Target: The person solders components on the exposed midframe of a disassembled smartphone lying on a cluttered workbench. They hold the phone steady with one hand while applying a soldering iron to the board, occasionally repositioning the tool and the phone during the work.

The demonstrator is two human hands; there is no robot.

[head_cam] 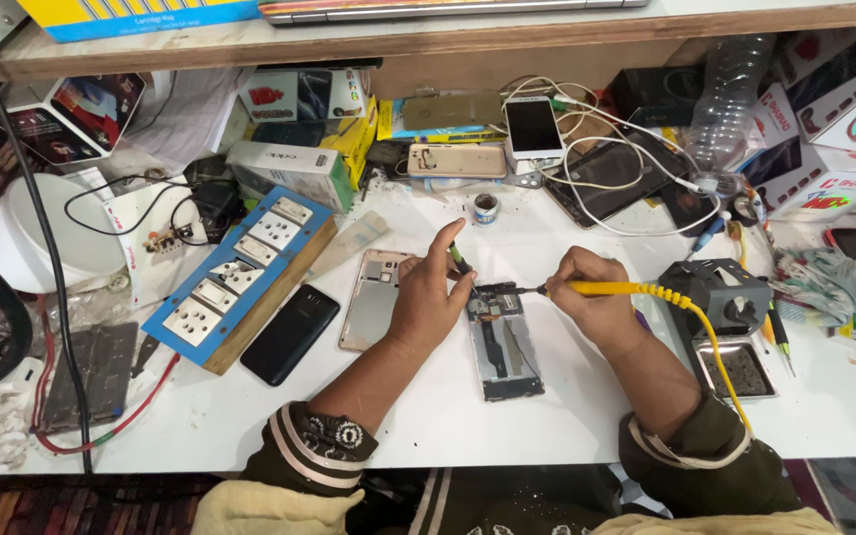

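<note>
An opened phone (503, 342) lies on the white table (547, 416) with its circuit board showing. My right hand (591, 297) grips a yellow soldering iron (626, 289), its tip touching the top of the board. My left hand (428, 297) holds a thin dark green tool (459, 259) beside the same spot. A detached phone back cover (374, 297) rests just left of my left hand.
A black phone (289, 334) and a blue switchboard (240, 277) lie to the left. The soldering stand (730, 317) with its sponge tray sits to the right. Boxes, phones, cables, a plastic bottle (730, 94) and a small flux tin (485, 208) crowd the back.
</note>
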